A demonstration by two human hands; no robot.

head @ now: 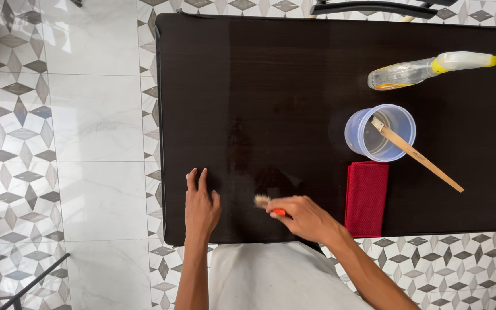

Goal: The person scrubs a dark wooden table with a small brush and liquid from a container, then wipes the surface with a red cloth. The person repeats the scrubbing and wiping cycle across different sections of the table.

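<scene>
Nearest, at the near edge of the dark counter, the right hand has its grip clamped on a small brush with an orange handle; only a bit of the handle shows past the fingers, and the pale bristle tuft points left, down at the counter top. Just beside it to the left, the left hand lies flat on the counter, palm down, fingers apart and pointing away, holding nothing. The two hands are near each other but do not touch.

Right of the right hand, a folded red cloth lies on the counter, its near end reaching the edge. Just beyond the cloth stands a clear plastic cup, with a wooden-handled brush resting inside it, the handle leaning out over the rim to the right. Farther still, a clear spray bottle with a pale and yellow head lies on its side. Patterned tile floor surrounds the counter.
</scene>
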